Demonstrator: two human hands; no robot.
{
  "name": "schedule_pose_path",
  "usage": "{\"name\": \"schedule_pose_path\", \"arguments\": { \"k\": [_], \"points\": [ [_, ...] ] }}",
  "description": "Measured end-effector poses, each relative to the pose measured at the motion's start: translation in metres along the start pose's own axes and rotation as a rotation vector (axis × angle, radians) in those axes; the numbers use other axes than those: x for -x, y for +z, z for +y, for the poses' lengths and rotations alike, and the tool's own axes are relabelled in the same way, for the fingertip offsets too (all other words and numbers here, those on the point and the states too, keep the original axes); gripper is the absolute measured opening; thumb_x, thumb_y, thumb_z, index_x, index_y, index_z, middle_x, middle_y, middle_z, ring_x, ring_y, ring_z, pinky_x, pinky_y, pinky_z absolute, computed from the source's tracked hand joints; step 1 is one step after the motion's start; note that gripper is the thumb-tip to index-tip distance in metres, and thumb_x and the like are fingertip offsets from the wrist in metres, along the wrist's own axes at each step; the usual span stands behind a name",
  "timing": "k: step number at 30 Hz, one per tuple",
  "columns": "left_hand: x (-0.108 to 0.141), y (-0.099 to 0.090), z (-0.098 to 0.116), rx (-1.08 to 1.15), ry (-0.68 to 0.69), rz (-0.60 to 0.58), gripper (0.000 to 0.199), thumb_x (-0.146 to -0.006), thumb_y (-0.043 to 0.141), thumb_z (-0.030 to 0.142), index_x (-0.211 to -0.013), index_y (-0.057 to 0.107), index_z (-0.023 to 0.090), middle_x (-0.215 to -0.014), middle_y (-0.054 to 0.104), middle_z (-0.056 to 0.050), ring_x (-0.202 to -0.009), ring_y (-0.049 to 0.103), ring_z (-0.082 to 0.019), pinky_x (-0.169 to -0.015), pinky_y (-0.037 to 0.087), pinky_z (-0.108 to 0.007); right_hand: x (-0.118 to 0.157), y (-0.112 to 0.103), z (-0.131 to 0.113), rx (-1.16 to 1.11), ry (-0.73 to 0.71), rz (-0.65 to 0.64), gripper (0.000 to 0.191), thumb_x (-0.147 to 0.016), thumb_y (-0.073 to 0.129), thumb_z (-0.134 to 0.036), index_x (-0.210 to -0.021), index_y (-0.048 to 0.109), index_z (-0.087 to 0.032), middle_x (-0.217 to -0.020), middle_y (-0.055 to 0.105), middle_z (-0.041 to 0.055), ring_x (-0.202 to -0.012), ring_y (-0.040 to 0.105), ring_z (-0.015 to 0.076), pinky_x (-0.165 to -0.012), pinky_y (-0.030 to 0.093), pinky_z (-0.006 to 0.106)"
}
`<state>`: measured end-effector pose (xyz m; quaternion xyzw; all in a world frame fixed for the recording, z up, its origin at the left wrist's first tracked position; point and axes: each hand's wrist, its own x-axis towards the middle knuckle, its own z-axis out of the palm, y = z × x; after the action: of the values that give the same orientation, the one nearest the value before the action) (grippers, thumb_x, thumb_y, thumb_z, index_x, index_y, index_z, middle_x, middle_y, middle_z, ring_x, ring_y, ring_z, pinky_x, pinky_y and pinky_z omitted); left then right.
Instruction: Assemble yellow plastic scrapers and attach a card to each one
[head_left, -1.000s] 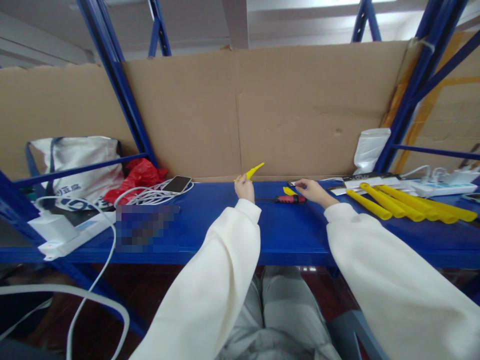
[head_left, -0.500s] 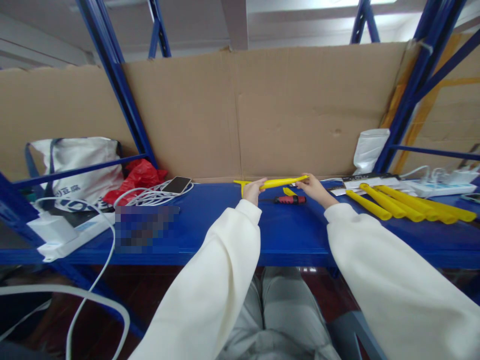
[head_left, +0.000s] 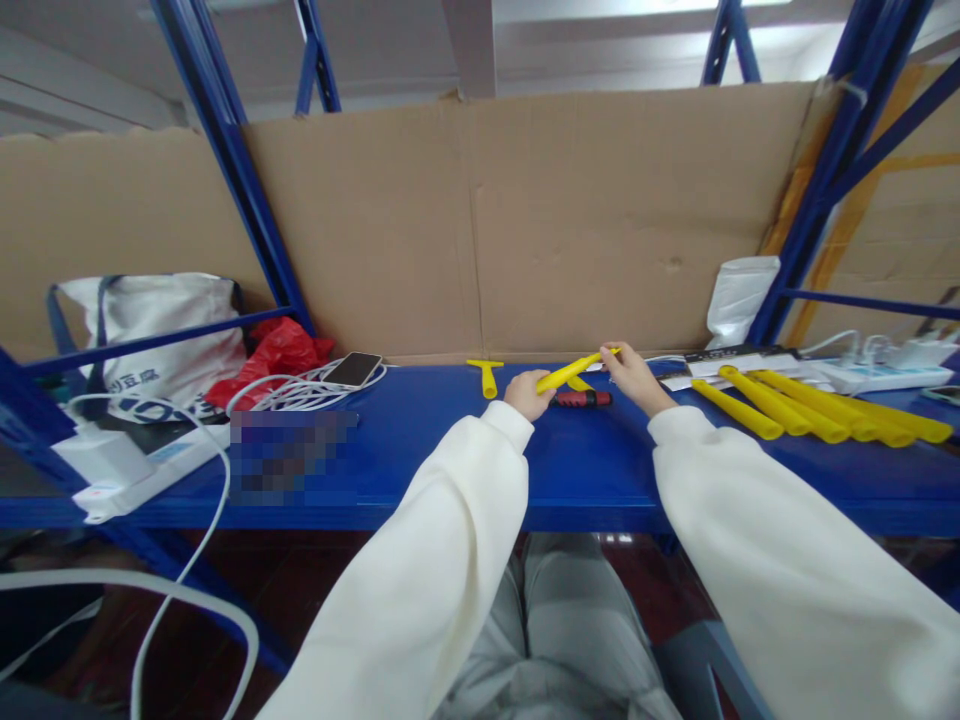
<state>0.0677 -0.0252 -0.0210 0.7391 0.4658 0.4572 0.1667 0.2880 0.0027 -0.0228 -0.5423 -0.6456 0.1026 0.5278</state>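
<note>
Between my hands, a yellow tube (head_left: 571, 374) slants upward to the right above the blue table. My left hand (head_left: 528, 394) is closed round its lower, near end. At the far, narrower end, the fingers of my right hand (head_left: 628, 372) pinch it. Under the tube lies a red and black screwdriver (head_left: 583, 398), partly hidden, and a small yellow piece (head_left: 578, 383) shows just behind it. A yellow T-shaped piece (head_left: 488, 378) rests on the table, left of and apart from my left hand.
Several yellow tubes (head_left: 817, 405) lie side by side at the right. A phone (head_left: 354, 370) sits on coiled white cable at the left, near a red plastic bag (head_left: 274, 355) and a power strip (head_left: 161, 475). A cardboard panel (head_left: 480, 220) stands along the back.
My left hand has shifted slightly right and down, lowering the tube's near end. The T-shaped piece now shows fully on the table. My right hand has hardly moved.
</note>
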Motion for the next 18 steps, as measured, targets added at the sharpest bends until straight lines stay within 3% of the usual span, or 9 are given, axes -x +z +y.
{"name": "schedule_pose_path", "arguments": {
  "k": [7, 10, 14, 18],
  "points": [
    [0.001, -0.003, 0.001, -0.152, -0.092, 0.011, 0.023, -0.071, 0.077, 0.014, -0.091, 0.076, 0.025, -0.106, 0.076, -0.006, -0.114, 0.066, -0.028, -0.104, 0.045, -0.038, 0.003, 0.002, -0.006, 0.131, -0.128, 0.008, 0.042, -0.091, 0.055, -0.041, -0.122, 0.066, -0.014, -0.123, 0.068, 0.0186, -0.104, 0.068, 0.0277, -0.098, 0.052, 0.044],
    [0.002, -0.006, 0.005, -0.273, -0.150, -0.020, 0.024, -0.077, 0.075, 0.022, -0.100, 0.075, 0.026, -0.112, 0.075, -0.005, -0.114, 0.066, -0.026, -0.102, 0.045, -0.036, 0.000, 0.005, -0.002, 0.147, -0.202, -0.011, 0.047, -0.091, 0.055, -0.047, -0.123, 0.067, -0.014, -0.124, 0.068, 0.0184, -0.109, 0.067, 0.0295, -0.101, 0.051, 0.047],
    [0.004, -0.010, 0.010, -0.444, -0.172, -0.089, 0.027, -0.085, 0.068, 0.031, -0.111, 0.073, 0.024, -0.117, 0.074, -0.005, -0.113, 0.066, -0.023, -0.098, 0.048, -0.033, 0.000, 0.011, -0.002, 0.131, -0.333, -0.085, 0.052, -0.091, 0.053, -0.053, -0.124, 0.068, -0.016, -0.123, 0.068, 0.0171, -0.115, 0.064, 0.0303, -0.102, 0.050, 0.049],
    [0.003, -0.011, 0.011, -0.477, -0.148, -0.097, 0.025, -0.088, 0.064, 0.032, -0.110, 0.074, 0.023, -0.116, 0.075, -0.005, -0.112, 0.066, -0.023, -0.096, 0.048, -0.031, 0.008, 0.019, -0.014, 0.127, -0.439, -0.200, 0.051, -0.092, 0.052, -0.053, -0.127, 0.067, -0.019, -0.126, 0.068, 0.0153, -0.117, 0.064, 0.0294, -0.104, 0.049, 0.049]
  ]
}}
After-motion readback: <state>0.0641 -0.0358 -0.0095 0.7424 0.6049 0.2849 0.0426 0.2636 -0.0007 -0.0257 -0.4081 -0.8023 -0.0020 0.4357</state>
